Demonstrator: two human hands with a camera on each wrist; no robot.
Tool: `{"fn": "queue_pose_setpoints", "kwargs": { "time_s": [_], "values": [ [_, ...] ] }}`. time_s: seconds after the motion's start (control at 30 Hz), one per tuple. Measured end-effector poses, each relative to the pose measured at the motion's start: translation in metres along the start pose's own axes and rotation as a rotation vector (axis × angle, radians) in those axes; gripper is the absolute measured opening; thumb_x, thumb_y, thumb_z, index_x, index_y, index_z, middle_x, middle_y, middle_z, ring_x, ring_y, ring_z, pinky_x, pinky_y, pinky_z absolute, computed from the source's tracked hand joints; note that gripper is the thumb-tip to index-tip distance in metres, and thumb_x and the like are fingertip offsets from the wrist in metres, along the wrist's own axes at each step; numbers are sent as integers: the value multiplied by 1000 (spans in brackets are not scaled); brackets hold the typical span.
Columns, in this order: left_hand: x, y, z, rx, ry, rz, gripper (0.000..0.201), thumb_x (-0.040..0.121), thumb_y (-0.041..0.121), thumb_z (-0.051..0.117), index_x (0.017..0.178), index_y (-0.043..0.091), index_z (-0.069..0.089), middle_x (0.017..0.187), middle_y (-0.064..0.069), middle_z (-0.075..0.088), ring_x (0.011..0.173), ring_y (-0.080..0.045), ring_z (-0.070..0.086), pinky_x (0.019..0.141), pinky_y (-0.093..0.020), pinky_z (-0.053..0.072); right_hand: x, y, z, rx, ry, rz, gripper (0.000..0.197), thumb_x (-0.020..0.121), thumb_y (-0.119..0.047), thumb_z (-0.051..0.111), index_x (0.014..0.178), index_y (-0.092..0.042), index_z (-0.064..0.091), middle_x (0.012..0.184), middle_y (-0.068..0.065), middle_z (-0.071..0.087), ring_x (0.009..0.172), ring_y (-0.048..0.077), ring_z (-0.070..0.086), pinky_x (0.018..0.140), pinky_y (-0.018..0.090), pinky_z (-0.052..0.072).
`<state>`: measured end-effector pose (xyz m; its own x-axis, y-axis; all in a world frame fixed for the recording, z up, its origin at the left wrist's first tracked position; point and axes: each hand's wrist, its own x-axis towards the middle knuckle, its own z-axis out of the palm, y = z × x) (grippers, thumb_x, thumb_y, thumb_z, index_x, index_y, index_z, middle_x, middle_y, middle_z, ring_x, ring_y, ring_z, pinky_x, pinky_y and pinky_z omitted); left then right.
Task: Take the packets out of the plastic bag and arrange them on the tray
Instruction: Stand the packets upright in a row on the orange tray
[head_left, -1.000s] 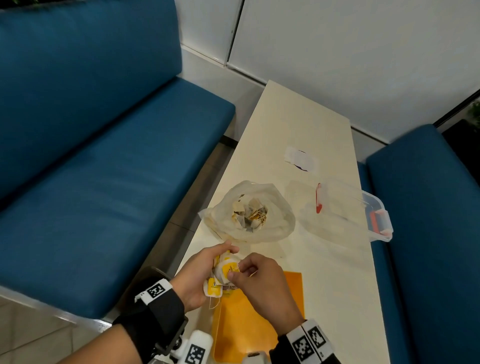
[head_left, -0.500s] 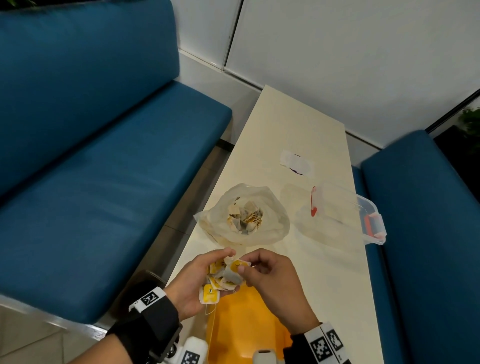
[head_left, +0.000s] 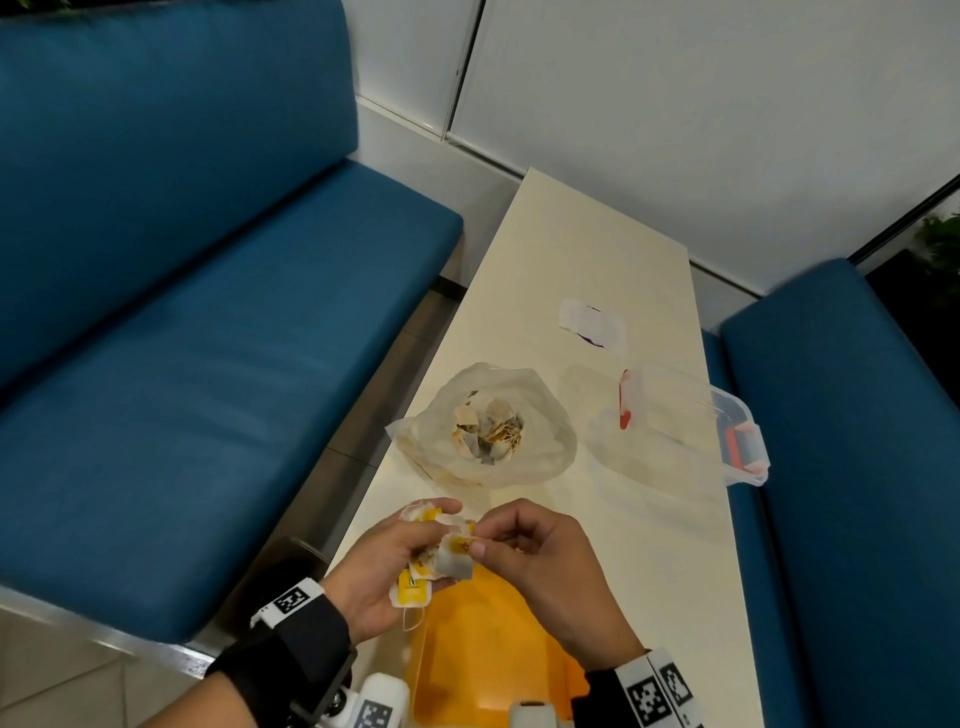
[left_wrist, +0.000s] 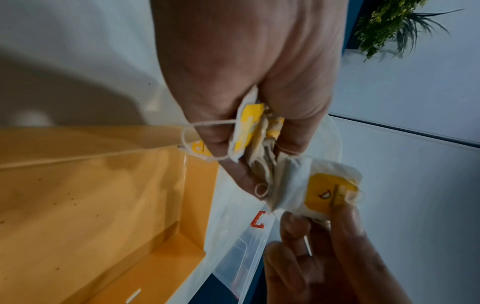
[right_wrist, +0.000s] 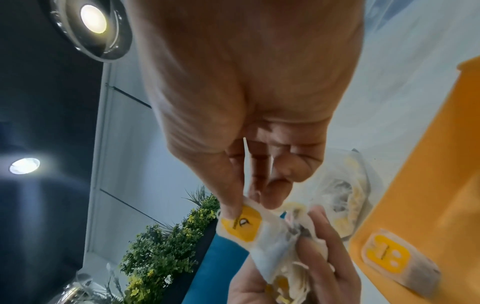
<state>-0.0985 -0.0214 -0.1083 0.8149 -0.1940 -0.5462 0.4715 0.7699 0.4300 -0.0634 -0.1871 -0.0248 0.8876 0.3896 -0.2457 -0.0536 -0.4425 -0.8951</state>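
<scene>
My left hand (head_left: 395, 561) grips a bunch of white tea-bag packets (head_left: 431, 558) with yellow tags, held just above the far edge of the orange tray (head_left: 483, 654). One tagged packet (head_left: 413, 592) dangles below the bunch on its string. My right hand (head_left: 524, 551) pinches one packet (left_wrist: 324, 189) at the top of the bunch between thumb and forefinger; the same packet (right_wrist: 246, 226) shows in the right wrist view. The open plastic bag (head_left: 488, 431) lies further up the table with several packets (head_left: 491, 428) inside it.
A clear plastic box (head_left: 691, 421) with red clips stands right of the bag. A white paper slip (head_left: 592, 322) lies beyond it on the cream table (head_left: 597, 249). Blue benches (head_left: 208, 364) flank the table on both sides.
My right hand has shifted its pinch to a packet at the top of the bunch and drawn it a little away from my left hand. The hands stay above the tray's far edge.
</scene>
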Motion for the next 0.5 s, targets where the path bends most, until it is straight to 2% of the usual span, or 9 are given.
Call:
{"fn": "queue_pose_setpoints", "kwargs": {
  "time_s": [0.1,0.13,0.2,0.27,0.37,0.5],
  "values": [
    [1,5,-4,-17,51,86,51,76,2,74,126,7,64,121,-25,70,97,-36,69,74,-40,61,-5,-2,-3,-7,-14,32,8,80,-13,81,80,-13,73,77,5,72,68,14,61,68,30,53],
    [1,7,-4,-27,65,114,48,79,1,73,125,7,64,120,-24,71,95,-36,70,73,-39,62,-6,-4,-5,-3,-16,48,9,80,-15,81,80,-11,72,74,8,72,65,13,61,66,29,52],
    [0,11,-4,-56,93,157,38,85,-3,69,121,6,66,114,-22,73,80,-32,71,65,-38,62,-9,-5,-7,-13,-18,80,13,81,-15,80,82,-7,70,70,14,72,58,10,61,58,23,48],
    [-1,14,-5,-78,113,185,32,88,-5,67,118,6,67,107,-21,74,74,-29,70,61,-36,62,-11,-4,-10,-23,-22,114,12,84,-12,77,83,-4,68,67,15,71,50,6,57,52,17,41],
    [-2,17,-7,-101,130,209,27,88,-5,66,113,7,69,103,-20,74,76,-28,73,61,-35,62,-12,0,-15,-76,-16,169,11,86,-13,74,83,-5,67,66,14,72,48,9,54,51,22,39],
    [-4,22,-9,-129,142,222,25,90,-4,65,112,8,68,104,-19,76,78,-26,77,63,-35,64,-9,18,-24,-256,0,223,12,86,-18,75,80,-12,66,66,7,72,54,8,64,56,24,42]
  ]
}}
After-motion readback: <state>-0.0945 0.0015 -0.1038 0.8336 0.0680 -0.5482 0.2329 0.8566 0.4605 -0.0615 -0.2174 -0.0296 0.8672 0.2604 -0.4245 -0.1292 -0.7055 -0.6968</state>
